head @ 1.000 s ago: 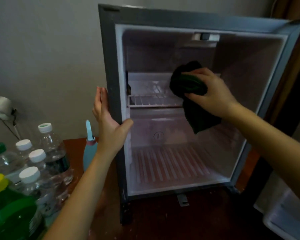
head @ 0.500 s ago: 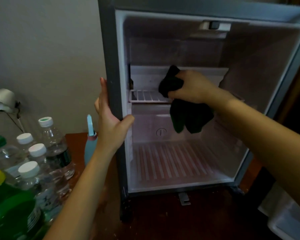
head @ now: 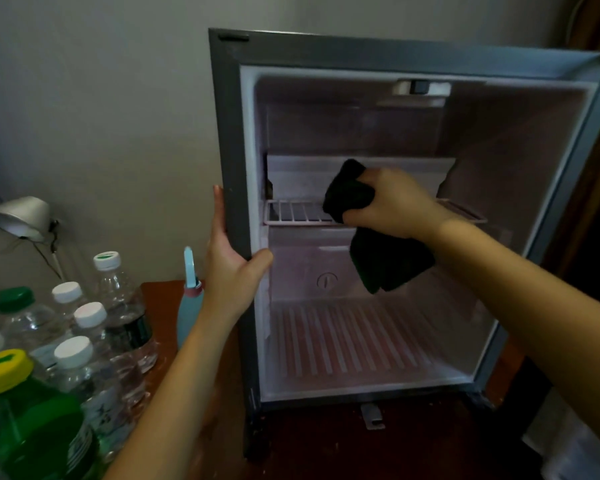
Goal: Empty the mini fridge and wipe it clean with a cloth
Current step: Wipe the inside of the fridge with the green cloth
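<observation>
Dark wood table (head: pixel 326 448) by a plain wall, fridge (head: pixel 230 133) open on it.
Right hand (head: pixel 392 206) is clenched round the dark cloth (head: pixel 388 268), pressing its bunched top at the wire shelf (head: pixel 291 213), the rest hanging below. Left hand (head: pixel 229 268) grips the fridge's left front edge, thumb hooked inside. Water bottles (head: pixel 84 341) crowd the near left; a blue spray bottle (head: pixel 189 306) stands just left of the fridge.

The dark reddish wooden table (head: pixel 326 452) bears the mini fridge (head: pixel 230 133), a pale-blue spray bottle (head: pixel 187 317) just left of it, capped water bottles (head: pixel 118 313) and a green bottle (head: pixel 39 427) farther left, and a small metal piece (head: pixel 371 417) in front.
</observation>
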Demonstrator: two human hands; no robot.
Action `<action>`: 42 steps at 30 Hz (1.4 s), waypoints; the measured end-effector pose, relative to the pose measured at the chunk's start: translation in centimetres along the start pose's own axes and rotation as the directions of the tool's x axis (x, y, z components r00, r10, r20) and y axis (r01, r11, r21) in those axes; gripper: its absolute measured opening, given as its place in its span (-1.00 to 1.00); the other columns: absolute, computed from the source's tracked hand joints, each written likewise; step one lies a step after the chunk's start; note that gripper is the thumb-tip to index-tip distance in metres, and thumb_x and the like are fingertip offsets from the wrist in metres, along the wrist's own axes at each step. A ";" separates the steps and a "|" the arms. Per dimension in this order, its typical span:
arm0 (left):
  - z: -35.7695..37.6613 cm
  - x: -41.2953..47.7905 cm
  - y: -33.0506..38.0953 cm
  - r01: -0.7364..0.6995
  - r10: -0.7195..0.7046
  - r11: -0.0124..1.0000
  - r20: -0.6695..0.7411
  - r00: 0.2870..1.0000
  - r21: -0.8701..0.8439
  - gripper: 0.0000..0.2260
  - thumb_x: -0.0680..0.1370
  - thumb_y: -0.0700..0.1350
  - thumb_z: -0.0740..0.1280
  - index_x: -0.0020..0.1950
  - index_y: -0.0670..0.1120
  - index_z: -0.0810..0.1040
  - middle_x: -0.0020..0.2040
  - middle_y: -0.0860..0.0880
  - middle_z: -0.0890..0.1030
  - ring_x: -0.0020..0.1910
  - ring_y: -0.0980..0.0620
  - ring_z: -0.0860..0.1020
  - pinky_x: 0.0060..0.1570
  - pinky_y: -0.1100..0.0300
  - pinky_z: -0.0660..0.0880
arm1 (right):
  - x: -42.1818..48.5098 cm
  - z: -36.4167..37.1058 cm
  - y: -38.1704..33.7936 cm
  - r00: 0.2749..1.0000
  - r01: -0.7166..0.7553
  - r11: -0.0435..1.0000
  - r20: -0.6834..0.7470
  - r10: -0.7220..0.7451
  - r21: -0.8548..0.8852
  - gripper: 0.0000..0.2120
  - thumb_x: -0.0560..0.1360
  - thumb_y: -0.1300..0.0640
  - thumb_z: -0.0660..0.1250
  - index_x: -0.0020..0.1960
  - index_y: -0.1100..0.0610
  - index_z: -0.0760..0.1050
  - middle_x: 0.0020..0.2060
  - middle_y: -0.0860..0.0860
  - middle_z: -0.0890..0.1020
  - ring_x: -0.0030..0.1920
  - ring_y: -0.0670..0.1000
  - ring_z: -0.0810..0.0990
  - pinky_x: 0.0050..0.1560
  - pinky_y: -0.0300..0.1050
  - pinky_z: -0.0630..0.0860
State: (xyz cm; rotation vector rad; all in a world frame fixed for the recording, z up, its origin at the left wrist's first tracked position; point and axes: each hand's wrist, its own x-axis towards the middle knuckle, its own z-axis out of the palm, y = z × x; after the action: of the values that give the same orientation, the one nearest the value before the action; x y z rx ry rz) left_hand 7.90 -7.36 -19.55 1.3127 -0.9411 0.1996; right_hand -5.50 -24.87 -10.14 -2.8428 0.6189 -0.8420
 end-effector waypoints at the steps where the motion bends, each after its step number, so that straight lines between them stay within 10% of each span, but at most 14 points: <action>1: 0.0 0.0 0.2 0.000 0.000 1.000 0.001 1.000 -0.005 -0.19 0.38 -0.33 0.34 0.56 -0.15 0.02 0.44 -0.08 0.33 0.15 0.44 0.44 -0.01 0.60 0.36 | -1.6 -0.4 -0.3 0.999 0.026 1.000 -0.027 -0.027 -0.013 -0.68 0.38 -0.02 0.43 0.08 0.07 0.56 -0.04 0.05 0.63 -0.04 0.09 0.60 -0.10 -0.08 0.51; 8: 0.1 0.0 -0.2 0.007 -0.007 1.000 -0.014 1.000 0.022 -0.15 0.42 -0.43 0.35 0.57 -0.07 -0.03 0.51 -0.05 0.22 0.37 0.19 0.32 0.08 0.62 0.31 | -6.2 -3.6 2.5 0.946 -0.072 0.844 -0.231 0.226 0.531 -0.77 0.27 0.08 0.49 -0.10 -0.01 0.55 -0.18 -0.03 0.65 -0.19 -0.06 0.61 -0.10 -0.12 0.54; 11: 0.0 0.0 -0.6 0.018 -0.018 1.000 -0.014 1.000 0.011 -0.14 0.41 -0.43 0.35 0.57 -0.05 -0.02 0.51 -0.04 0.22 0.43 0.08 0.28 0.19 0.54 0.33 | -4.1 -4.6 4.5 0.901 -0.142 0.901 -0.324 0.289 0.409 -0.57 0.31 0.08 0.51 0.14 0.12 0.53 -0.05 0.03 0.60 -0.04 0.02 0.58 -0.02 -0.15 0.47; 16: 0.1 0.1 -0.8 0.021 -0.021 1.000 -0.018 1.000 0.003 -0.15 0.41 -0.43 0.36 0.57 -0.05 0.00 0.49 -0.04 0.26 0.28 0.30 0.40 0.04 0.59 0.37 | -1.4 -2.1 4.6 0.997 -0.039 0.993 0.075 0.031 0.112 -0.70 0.42 0.10 0.43 0.14 0.09 0.55 0.05 0.02 0.58 0.05 0.01 0.57 0.00 -0.24 0.38; 29: 0.2 0.0 -0.6 0.031 -0.031 0.999 -0.024 0.999 -0.012 -0.19 0.42 -0.42 0.37 0.56 -0.09 0.06 0.47 -0.09 0.30 0.19 0.36 0.43 -0.06 0.62 0.37 | -1.3 -1.7 3.2 0.991 -0.125 0.984 0.028 0.130 -0.123 -0.54 0.40 -0.15 0.41 0.21 0.07 0.51 0.07 0.06 0.60 -0.04 0.05 0.56 -0.10 -0.12 0.49; 36: 0.3 -0.1 -0.1 0.041 -0.041 0.999 -0.022 0.999 -0.015 -0.21 0.42 -0.41 0.38 0.55 -0.11 0.08 0.43 -0.09 0.34 0.08 0.50 0.43 -0.09 0.63 0.37 | 3.2 -1.1 3.5 0.956 -0.262 0.965 0.138 0.259 0.005 -0.43 0.38 -0.16 0.42 0.28 0.12 0.45 0.16 0.12 0.58 0.08 0.12 0.56 0.10 -0.02 0.52; 42: 0.0 -0.2 -0.1 0.045 -0.045 0.999 -0.010 0.999 -0.013 -0.21 0.37 -0.25 0.38 0.54 -0.10 0.11 0.40 -0.07 0.39 0.17 0.36 0.46 -0.02 0.57 0.40 | -0.2 -1.7 2.8 0.978 -0.196 0.980 0.067 0.197 -0.013 -0.61 0.39 -0.09 0.43 0.13 0.10 0.53 0.00 0.03 0.59 -0.10 0.01 0.51 -0.14 -0.17 0.40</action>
State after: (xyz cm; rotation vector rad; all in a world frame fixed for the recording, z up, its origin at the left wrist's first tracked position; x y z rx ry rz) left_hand 7.80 -7.33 -19.72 1.3182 -0.9019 0.1656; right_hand -7.53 -27.31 -9.36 -2.7436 0.8765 -0.7086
